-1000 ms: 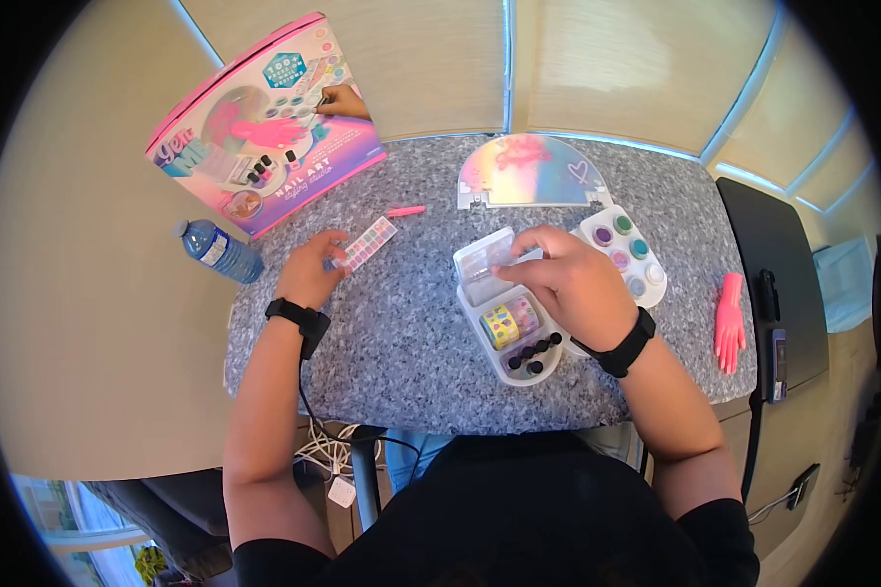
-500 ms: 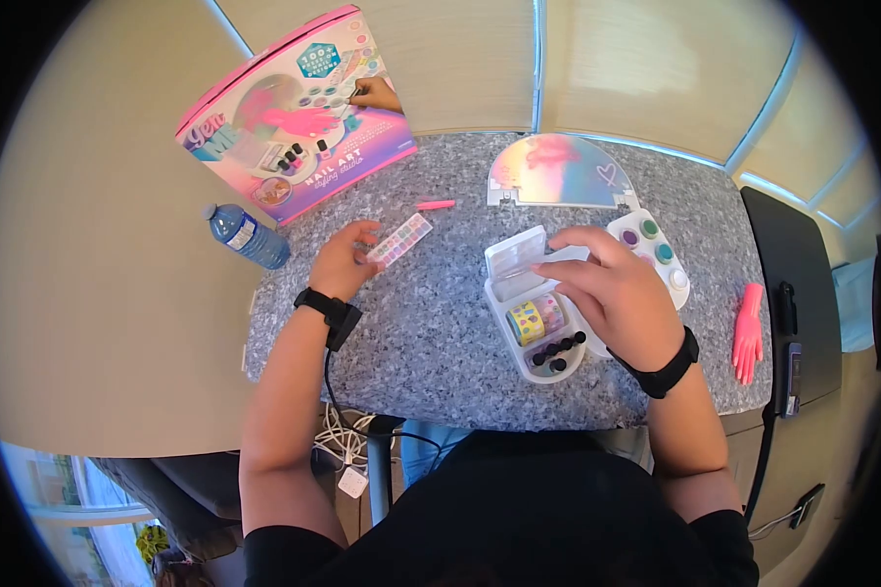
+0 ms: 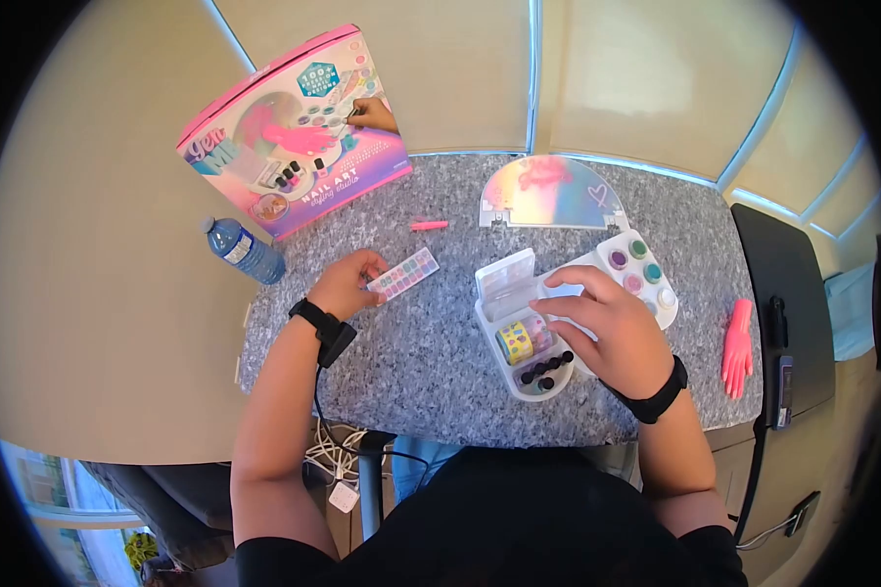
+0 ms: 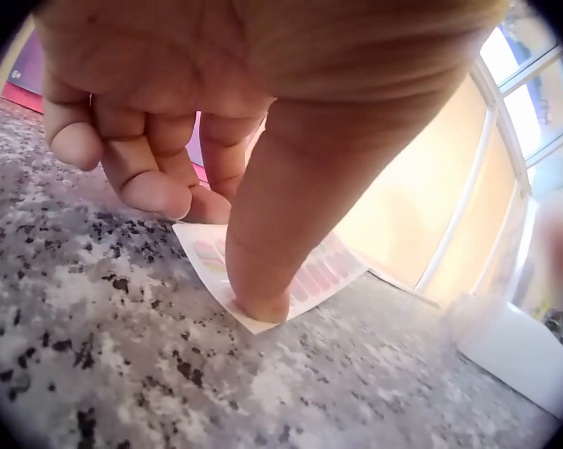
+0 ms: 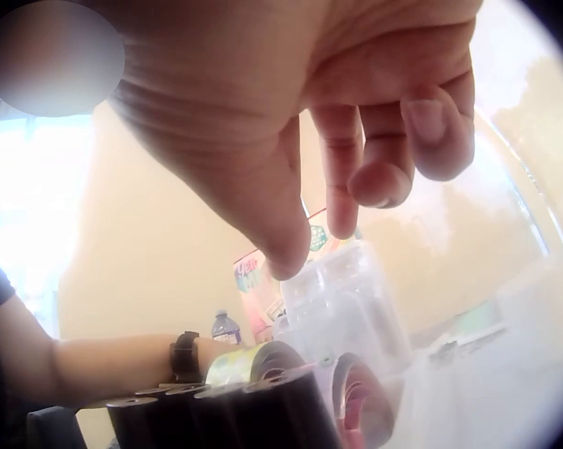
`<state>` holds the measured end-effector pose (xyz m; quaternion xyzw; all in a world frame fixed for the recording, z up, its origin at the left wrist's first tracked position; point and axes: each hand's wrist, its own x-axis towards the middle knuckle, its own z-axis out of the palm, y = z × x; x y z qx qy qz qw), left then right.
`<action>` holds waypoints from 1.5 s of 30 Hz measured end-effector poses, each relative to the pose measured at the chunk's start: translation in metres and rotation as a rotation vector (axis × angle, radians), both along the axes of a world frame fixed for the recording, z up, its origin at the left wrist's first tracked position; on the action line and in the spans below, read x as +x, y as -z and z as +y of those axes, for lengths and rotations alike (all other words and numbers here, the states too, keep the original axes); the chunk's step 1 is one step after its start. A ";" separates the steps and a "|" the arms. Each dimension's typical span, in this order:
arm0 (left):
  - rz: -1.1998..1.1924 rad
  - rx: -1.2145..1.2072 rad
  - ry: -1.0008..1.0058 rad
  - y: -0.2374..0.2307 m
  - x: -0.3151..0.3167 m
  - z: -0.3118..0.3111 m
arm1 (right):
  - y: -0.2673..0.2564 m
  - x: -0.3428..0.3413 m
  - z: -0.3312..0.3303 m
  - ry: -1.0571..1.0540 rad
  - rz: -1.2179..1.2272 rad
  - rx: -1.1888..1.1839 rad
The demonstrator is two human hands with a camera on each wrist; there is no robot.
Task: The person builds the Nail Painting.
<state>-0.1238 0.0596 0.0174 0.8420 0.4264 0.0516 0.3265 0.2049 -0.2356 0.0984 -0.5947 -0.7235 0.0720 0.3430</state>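
In the head view, the left hand [image 3: 345, 286] holds the near-left end of a small sheet of colourful stickers [image 3: 413, 271] on the table. The left wrist view shows the thumb on the sheet [image 4: 309, 281], with curled fingertips at its far edge. Above the white case [image 3: 492, 347] hovers the right hand [image 3: 612, 328], fingers apart and slightly bent, nothing visible between them. The case's clear lid [image 3: 507, 282] stands raised. Inside are a yellow patterned roll [image 3: 515, 342], another roll beside it, and several black-capped bottles [image 3: 547, 368].
A pink printed box [image 3: 299, 132] and a water bottle [image 3: 245, 251] stand at the left. A pink stick [image 3: 429, 226] lies beyond the sheet. At the back is a shiny half-round panel [image 3: 550, 193]; right are a tray of coloured pots [image 3: 668, 311] and a pink model hand [image 3: 738, 350].
The right hand's fingers have spread and drawn back from the clear lid. The left hand and the sticker sheet have shifted slightly toward the body. The head view has also moved.
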 end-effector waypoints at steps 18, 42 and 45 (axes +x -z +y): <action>-0.678 0.512 -0.303 -0.068 0.037 -0.146 | -0.012 -0.009 -0.003 0.080 0.331 0.049; 0.063 0.607 -0.023 -0.013 0.084 0.022 | 0.008 -0.005 0.017 0.064 -0.364 0.312; -0.005 0.413 0.040 -0.006 0.097 0.033 | 0.009 -0.010 0.021 -0.001 -0.352 0.256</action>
